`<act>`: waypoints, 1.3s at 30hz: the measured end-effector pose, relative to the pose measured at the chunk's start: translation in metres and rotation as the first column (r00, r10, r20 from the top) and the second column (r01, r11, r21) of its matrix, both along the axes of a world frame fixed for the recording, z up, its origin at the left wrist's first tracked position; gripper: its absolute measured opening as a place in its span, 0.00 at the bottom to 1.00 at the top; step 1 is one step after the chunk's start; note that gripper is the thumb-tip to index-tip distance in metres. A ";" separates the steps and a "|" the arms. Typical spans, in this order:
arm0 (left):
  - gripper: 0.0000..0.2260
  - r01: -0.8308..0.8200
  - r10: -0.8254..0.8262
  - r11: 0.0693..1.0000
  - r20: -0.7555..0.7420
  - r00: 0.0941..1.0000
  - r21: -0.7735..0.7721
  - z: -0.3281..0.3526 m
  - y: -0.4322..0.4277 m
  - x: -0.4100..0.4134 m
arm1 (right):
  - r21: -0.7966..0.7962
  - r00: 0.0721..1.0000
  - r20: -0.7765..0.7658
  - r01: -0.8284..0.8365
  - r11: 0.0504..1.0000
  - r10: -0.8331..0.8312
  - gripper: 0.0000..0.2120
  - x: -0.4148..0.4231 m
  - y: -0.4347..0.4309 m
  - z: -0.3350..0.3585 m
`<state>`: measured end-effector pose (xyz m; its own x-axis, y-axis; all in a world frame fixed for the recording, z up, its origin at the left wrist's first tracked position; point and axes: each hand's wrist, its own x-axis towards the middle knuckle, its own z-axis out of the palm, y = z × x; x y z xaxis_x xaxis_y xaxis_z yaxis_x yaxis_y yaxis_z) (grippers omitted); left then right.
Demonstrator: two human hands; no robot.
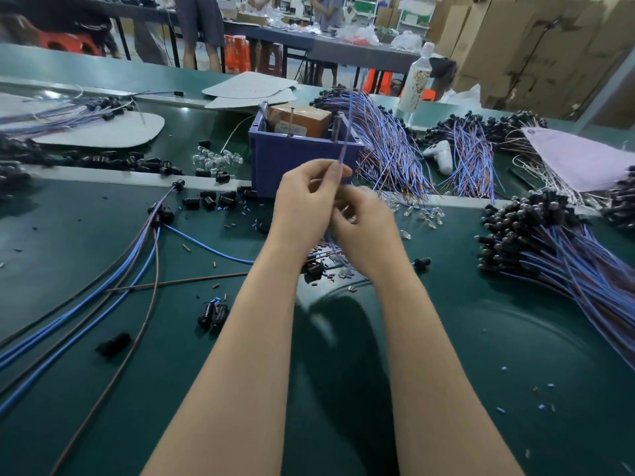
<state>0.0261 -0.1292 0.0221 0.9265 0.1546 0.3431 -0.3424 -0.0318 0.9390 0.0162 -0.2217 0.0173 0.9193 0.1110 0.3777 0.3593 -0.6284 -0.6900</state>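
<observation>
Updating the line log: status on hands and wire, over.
Left hand pinches thin blue-brown wire, held upright. Right hand curled just below, grip blurred. Purple bin right behind the wire.

Green-topped workbench (515, 338) fills the lower frame; a grey table (360, 51) crosses the top centre, red stools (67, 42) upper left, cardboard cartons (508, 39) upper right.

Purple bin (295, 159) blocks just beyond the left hand (302, 207); wire bundles (567, 262) crowd rightward; near mat (481, 355) lies open.
</observation>
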 end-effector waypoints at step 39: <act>0.15 0.261 -0.198 0.909 -0.216 0.956 0.324 -0.016 -0.232 0.002 | 0.873 0.785 -0.458 0.486 -0.044 -0.416 0.09 -0.042 -0.196 -0.023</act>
